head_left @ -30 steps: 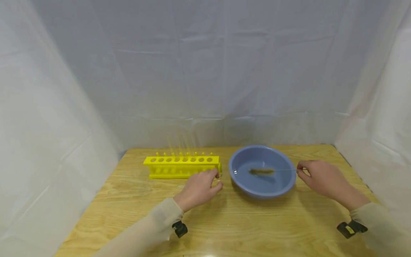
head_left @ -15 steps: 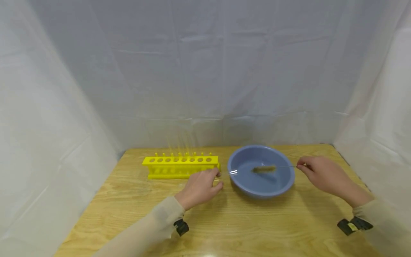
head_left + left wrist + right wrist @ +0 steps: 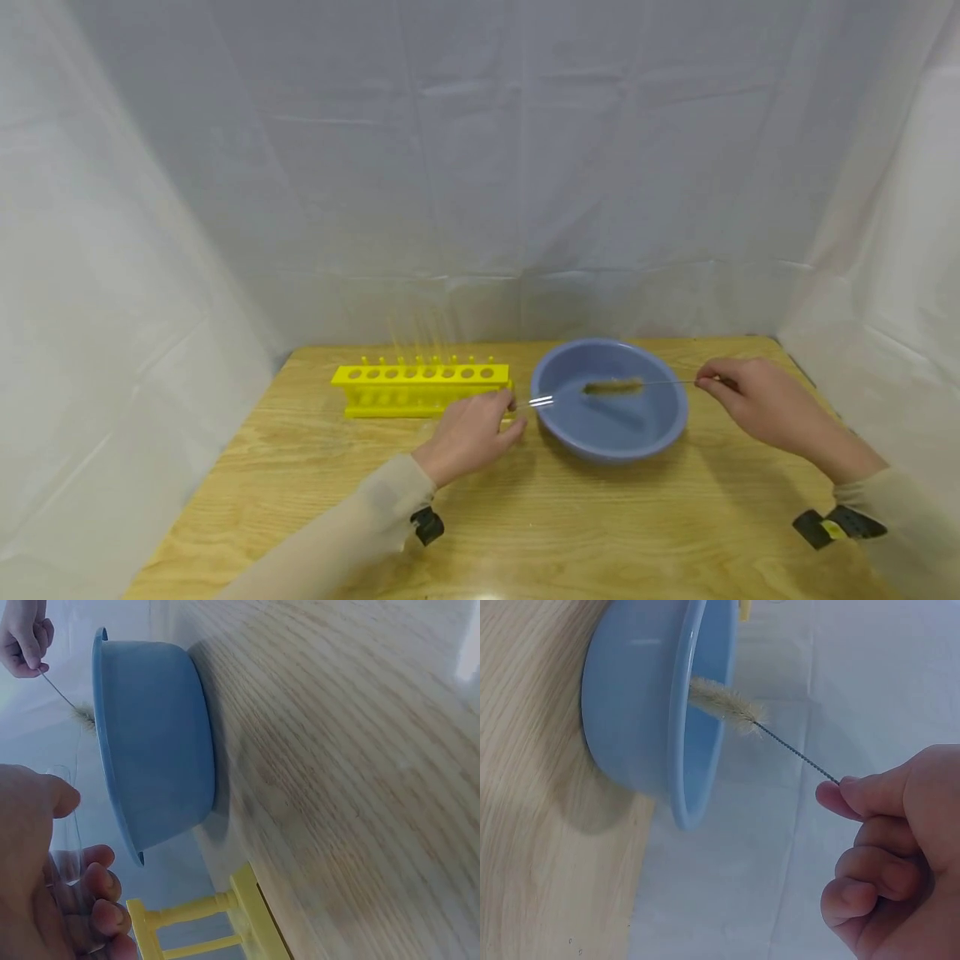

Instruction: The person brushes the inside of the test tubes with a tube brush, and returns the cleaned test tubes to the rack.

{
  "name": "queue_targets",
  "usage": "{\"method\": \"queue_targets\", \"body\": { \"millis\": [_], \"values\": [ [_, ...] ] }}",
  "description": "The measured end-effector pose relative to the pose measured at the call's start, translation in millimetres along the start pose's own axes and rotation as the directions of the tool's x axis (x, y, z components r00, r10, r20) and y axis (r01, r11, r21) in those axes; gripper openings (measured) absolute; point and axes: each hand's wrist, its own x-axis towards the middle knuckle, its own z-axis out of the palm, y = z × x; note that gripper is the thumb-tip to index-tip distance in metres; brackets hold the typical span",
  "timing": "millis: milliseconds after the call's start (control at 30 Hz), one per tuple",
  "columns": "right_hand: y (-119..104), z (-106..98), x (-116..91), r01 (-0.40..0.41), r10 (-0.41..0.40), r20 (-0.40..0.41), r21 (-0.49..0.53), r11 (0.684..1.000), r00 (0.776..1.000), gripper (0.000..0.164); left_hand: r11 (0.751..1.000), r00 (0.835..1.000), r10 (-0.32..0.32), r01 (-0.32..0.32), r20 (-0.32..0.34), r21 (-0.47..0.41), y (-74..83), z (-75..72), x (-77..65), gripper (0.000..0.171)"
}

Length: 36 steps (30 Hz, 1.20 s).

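Observation:
My left hand (image 3: 468, 435) grips a clear glass test tube (image 3: 67, 847), its fingers curled round the glass. The tube's mouth end points right, over the near-left rim of a blue basin (image 3: 607, 442). Between thumb and forefinger, my right hand (image 3: 761, 408) pinches the twisted wire handle of a test tube brush (image 3: 724, 701). The tan bristles hang over the basin, a short way right of the tube and apart from it. In the right wrist view the far end of the bristles is hidden behind the basin's rim.
A yellow test tube rack (image 3: 420, 375) with upright pegs stands left of the basin, close behind my left hand. Wooden tabletop (image 3: 570, 533) lies under everything. White sheeting (image 3: 480, 167) hangs at the back and both sides.
The brush has risen slightly over the basin and tilted a little, with my right hand shifting slightly up and right. The test tube's end shows more clearly at the rim; my left hand has barely moved.

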Motion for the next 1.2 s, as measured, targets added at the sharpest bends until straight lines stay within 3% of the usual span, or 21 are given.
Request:
{"method": "queue_targets", "body": {
  "millis": [200, 433, 867, 1200],
  "values": [
    [6, -3, -4, -0.009, 0.01, -0.032, 0.017, 1.0, 0.999, 0.014, 1.0, 0.999, 0.02, -0.02, -0.033, 0.02, 1.8, 1.2, 9.4, 0.033],
    [10, -7, -10, 0.004, 0.008, -0.121, 0.099, 0.995, 0.993, 0.012, 0.999, 1.0, 0.008, -0.007, -0.02, 0.034, 0.5, 5.4, 14.8, 0.035],
    [19, -10, -19, -0.095, 0.12, -0.112, 0.202, 0.975, 0.987, 0.015, 0.997, 1.0, 0.025, -0.024, -0.013, 0.072, 2.7, 9.7, 20.2, 0.036],
    [28, -8, -23, -0.106, 0.142, -0.105, 0.293, 0.95, 0.984, 0.014, 0.998, 0.999, 0.031, -0.031, -0.011, 0.063, 4.7, 11.6, 22.2, 0.035]
  ]
}}
